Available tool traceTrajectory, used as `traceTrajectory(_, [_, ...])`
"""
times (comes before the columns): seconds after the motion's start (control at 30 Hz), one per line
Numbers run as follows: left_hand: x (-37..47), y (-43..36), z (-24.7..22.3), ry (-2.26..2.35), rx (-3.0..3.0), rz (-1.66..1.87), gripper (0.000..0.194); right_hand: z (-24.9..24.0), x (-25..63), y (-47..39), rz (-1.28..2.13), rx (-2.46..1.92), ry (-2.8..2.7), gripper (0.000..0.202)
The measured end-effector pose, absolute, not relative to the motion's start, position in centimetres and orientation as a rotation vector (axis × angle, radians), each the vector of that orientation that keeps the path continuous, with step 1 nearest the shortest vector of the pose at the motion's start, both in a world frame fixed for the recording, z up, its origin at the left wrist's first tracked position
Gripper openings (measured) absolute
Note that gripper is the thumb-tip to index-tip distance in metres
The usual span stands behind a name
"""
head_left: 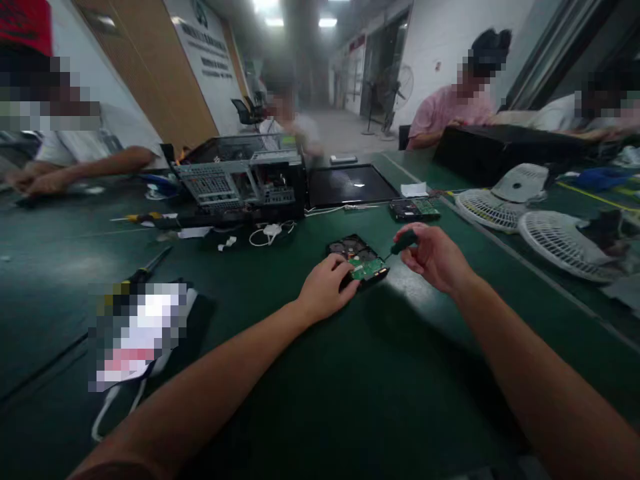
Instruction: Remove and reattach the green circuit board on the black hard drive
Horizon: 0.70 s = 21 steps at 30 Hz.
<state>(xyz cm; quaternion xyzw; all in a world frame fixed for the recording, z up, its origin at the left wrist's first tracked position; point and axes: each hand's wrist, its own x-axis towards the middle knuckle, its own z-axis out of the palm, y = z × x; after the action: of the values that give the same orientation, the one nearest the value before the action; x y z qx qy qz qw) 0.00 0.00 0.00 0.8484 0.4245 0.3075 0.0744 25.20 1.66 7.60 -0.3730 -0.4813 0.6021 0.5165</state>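
A hard drive (369,267) lies on the green table with its circuit board facing up. My left hand (327,287) grips its near left side, fingers over the top and thumb along the front edge. In my right hand (436,257) is a small screwdriver (404,243) with a dark handle, pinched between fingers and thumb. Its thin shaft slants down to the right edge of the drive's board; whether the tip sits in a screw is too small to tell. A second hard drive (415,209) lies farther back.
An opened computer case (240,183) and a dark flat panel (350,185) stand at the back. White fan grilles (490,208) lie to the right. A screwdriver (145,270) and a lit phone-like device (150,330) are at left. Several people sit around the table.
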Motion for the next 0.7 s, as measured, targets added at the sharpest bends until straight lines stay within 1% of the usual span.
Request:
traceTrajectory(0.13, [-0.11, -0.17, 0.07, 1.275, 2.548, 0.933, 0.028, 7.87, 25.07, 1.53, 1.455, -0.882, -1.143, 0.017])
traceTrajectory(0.3, [-0.13, -0.28, 0.39, 1.292, 2.531, 0.898, 0.029, 8.22, 24.81, 1.3, 1.466, -0.914, -1.157, 0.021])
traceTrajectory(0.4, [-0.09, -0.33, 0.65, 1.292, 2.524, 0.882, 0.03, 8.29, 24.87, 1.33, 1.414, -0.939, -1.165, 0.019])
traceTrajectory(0.53, [-0.05, -0.37, 0.84, 1.285, 2.525, 0.882, 0.03, 8.16, 25.29, 1.66, 1.344, -0.974, -1.172, 0.023])
traceTrajectory(0.7, [-0.11, -0.41, 0.86, 1.275, 2.522, 0.89, 0.029, 8.17, 25.46, 1.69, 1.357, -0.943, -1.163, 0.018])
